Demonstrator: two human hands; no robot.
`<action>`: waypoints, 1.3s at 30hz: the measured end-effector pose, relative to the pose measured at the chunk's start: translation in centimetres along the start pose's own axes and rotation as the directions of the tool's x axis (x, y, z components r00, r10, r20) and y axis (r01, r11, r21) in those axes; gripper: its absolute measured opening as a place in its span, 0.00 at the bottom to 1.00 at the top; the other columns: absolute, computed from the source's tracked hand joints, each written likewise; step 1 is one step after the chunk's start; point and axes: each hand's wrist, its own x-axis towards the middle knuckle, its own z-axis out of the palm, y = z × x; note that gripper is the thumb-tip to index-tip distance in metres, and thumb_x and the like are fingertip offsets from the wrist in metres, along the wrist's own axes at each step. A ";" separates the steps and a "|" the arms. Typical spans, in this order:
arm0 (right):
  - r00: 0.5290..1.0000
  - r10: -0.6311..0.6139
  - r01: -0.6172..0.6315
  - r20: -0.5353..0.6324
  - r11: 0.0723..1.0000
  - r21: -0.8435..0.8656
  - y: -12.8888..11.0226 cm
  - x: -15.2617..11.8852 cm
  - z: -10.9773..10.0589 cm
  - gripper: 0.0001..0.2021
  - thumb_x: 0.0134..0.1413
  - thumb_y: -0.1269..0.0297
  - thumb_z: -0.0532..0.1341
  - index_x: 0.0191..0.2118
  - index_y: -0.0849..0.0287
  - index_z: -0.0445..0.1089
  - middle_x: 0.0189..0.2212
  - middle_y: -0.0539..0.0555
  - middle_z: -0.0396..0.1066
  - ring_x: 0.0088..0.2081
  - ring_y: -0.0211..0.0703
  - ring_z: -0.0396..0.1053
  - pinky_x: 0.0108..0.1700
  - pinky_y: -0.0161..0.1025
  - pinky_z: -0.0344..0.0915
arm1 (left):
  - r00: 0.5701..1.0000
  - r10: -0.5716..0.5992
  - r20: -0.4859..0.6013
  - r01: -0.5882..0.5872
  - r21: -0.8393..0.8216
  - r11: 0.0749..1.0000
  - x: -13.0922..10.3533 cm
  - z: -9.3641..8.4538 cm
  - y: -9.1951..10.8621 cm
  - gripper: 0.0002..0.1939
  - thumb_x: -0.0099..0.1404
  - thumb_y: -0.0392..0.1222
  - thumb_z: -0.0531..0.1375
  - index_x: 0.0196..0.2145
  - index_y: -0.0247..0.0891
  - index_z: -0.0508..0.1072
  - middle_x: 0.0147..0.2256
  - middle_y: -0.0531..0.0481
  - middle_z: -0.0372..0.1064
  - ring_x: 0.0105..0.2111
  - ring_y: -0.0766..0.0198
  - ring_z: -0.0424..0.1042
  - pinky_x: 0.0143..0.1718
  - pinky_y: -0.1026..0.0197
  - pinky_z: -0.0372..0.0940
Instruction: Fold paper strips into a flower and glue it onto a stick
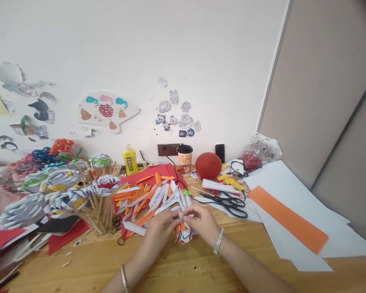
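Note:
Close together over the wooden table, my left hand [164, 224] and my right hand [199, 219] pinch the top of a small white-and-orange folded-paper piece [183, 234]. Its lower part hangs below my fingers, showing interlocked folds. My fingertips hide the upper end, where a bit of white paper pokes up between them. Just beyond my hands spreads a heap of folded white and orange paper strips [152, 199]. Black-handled scissors [232, 203] lie to the right of it.
Paper flowers [68, 199] on sticks crowd the left. Along the wall stand a yellow bottle [130, 159], a lidded cup [185, 160] and a red balloon [208, 165]. A yellow glue gun [233, 182], white sheets [280, 211] and an orange strip [288, 217] lie to the right.

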 end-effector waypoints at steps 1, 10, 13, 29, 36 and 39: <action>1.000 -0.002 0.002 0.002 1.000 0.000 0.0 0.0 0.0 0.04 0.41 0.66 0.62 0.27 0.59 0.69 0.28 0.51 0.70 0.32 0.43 0.67 0.36 0.39 0.63 | 1.000 -0.020 -0.019 0.020 0.003 1.000 0.0 0.0 0.0 0.08 0.56 0.43 0.56 0.30 0.40 0.74 0.31 0.49 0.75 0.32 0.59 0.72 0.35 0.59 0.66; 0.993 -0.027 0.021 0.113 0.998 0.055 -0.1 0.1 -0.5 0.05 0.41 0.66 0.62 0.25 0.59 0.64 0.23 0.47 0.65 0.27 0.37 0.64 0.32 0.35 0.61 | 0.998 -0.063 -0.027 0.062 -0.041 0.997 0.1 -0.3 1.0 0.05 0.52 0.40 0.60 0.29 0.39 0.74 0.29 0.50 0.75 0.31 0.60 0.73 0.34 0.60 0.67; 0.990 -0.106 0.107 0.091 0.994 -0.011 -0.7 -0.1 -0.7 0.03 0.43 0.68 0.61 0.25 0.59 0.65 0.25 0.48 0.66 0.30 0.39 0.65 0.36 0.36 0.61 | 0.999 0.007 -0.045 -0.009 -0.031 0.999 0.0 -0.3 0.7 0.04 0.54 0.40 0.60 0.28 0.39 0.74 0.29 0.50 0.75 0.30 0.61 0.73 0.33 0.61 0.67; 0.988 -0.110 0.112 0.107 0.994 -0.014 -1.7 -0.6 -0.8 0.04 0.44 0.66 0.61 0.25 0.59 0.65 0.24 0.48 0.66 0.29 0.37 0.65 0.33 0.34 0.61 | 0.999 -0.015 0.042 0.020 -0.135 0.991 -0.1 -1.3 1.5 0.06 0.54 0.41 0.59 0.24 0.37 0.67 0.25 0.51 0.69 0.28 0.64 0.67 0.31 0.63 0.62; 0.910 0.245 -0.304 0.335 0.943 0.136 -0.2 -0.1 -0.9 0.11 0.36 0.64 0.65 0.25 0.62 0.64 0.20 0.46 0.65 0.22 0.32 0.61 0.27 0.31 0.56 | 0.875 -0.273 0.399 0.444 -0.438 0.782 0.3 -0.3 0.1 0.14 0.47 0.47 0.63 0.22 0.34 0.65 0.20 0.56 0.63 0.22 0.69 0.61 0.24 0.67 0.57; 0.902 0.259 -0.310 0.345 0.945 0.101 0.7 0.1 -0.7 0.09 0.35 0.67 0.65 0.23 0.62 0.62 0.18 0.45 0.62 0.21 0.31 0.60 0.25 0.30 0.54 | 0.852 -0.266 0.450 0.466 -0.423 0.777 0.1 0.2 -0.7 0.14 0.47 0.47 0.63 0.24 0.33 0.67 0.20 0.55 0.63 0.22 0.69 0.61 0.24 0.67 0.55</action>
